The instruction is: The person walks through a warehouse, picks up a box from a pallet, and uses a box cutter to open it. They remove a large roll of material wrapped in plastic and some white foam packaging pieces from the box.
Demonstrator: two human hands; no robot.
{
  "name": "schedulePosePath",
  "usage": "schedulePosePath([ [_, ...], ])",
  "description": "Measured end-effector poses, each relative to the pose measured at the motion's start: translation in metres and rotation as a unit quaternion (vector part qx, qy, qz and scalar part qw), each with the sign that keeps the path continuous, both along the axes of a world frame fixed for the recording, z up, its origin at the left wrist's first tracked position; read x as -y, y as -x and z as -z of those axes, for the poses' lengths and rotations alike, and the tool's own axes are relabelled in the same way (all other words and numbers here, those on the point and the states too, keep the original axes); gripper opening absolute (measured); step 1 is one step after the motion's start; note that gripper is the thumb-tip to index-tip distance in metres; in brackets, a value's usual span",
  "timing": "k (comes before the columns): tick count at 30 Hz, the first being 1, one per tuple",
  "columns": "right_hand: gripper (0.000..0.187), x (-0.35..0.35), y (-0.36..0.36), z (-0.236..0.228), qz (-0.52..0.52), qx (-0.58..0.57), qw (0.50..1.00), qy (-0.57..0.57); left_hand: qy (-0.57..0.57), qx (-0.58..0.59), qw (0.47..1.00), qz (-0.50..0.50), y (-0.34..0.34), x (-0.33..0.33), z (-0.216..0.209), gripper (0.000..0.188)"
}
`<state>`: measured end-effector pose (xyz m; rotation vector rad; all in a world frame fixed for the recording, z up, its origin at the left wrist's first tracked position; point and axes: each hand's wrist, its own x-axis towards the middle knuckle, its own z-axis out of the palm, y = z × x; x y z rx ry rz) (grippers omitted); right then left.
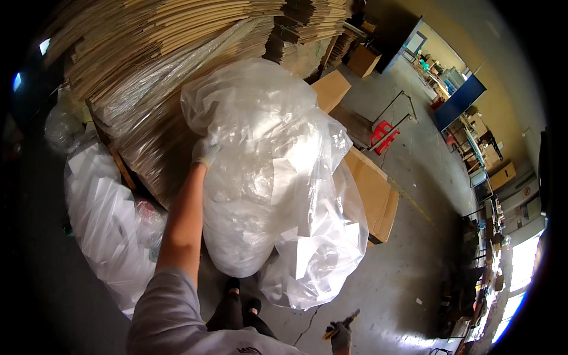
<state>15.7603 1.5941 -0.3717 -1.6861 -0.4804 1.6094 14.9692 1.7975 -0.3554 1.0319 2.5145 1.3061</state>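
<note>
A large, bulging clear plastic bag [254, 160] stands in front of me, filled with crumpled see-through film. My left hand [206, 151], in a pale glove, grips its left side; the fingertips blend into the folds. Low on the right, well apart from the bag, my right hand [341, 338] wears a grey glove. It is closed around a slim yellow-and-dark tool [329, 333] that looks like a utility knife. A second clear bag [313, 260] with white pieces inside leans against the big bag's right side.
Stacked flat cardboard [177, 29] rises behind, partly wrapped in film. More white filled bags [109, 219] lie at the left. An open cardboard box [373, 195] sits behind the bags, near a red stool [384, 137]. Shelving [488, 248] lines the right side.
</note>
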Motion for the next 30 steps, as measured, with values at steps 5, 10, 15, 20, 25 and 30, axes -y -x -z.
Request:
schedulePosePath([
  [5, 0.023, -0.057, 0.086, -0.05, -0.138, 0.063, 0.984, -0.093, -0.266, 0.255, 0.93, 0.008, -0.066, 0.129, -0.029, 0.027],
  [10, 0.086, -0.108, 0.193, -0.132, -0.286, 0.073, 0.931, -0.216, -0.296, 0.298, 0.906, -0.046, -0.112, 0.26, -0.005, 0.028],
  [15, 0.08, -0.172, 0.297, -0.178, -0.357, -0.107, 0.759, -0.533, -0.255, 0.256, 0.93, -0.068, -0.214, 0.369, -0.013, 0.029],
  [20, 0.09, -0.136, 0.353, -0.194, -0.505, -0.026, 0.801, -0.322, -0.273, 0.329, 0.893, -0.14, -0.329, 0.47, -0.026, 0.037],
  [25, 0.028, -0.1, 0.336, -0.145, -0.42, -0.096, 0.859, -0.277, -0.402, 0.321, 0.832, -0.209, -0.356, 0.502, -0.024, 0.034],
  [30, 0.009, -0.018, 0.32, -0.204, -0.41, -0.223, 0.844, -0.265, -0.514, 0.33, 0.765, -0.203, -0.387, 0.571, -0.083, 0.033],
])
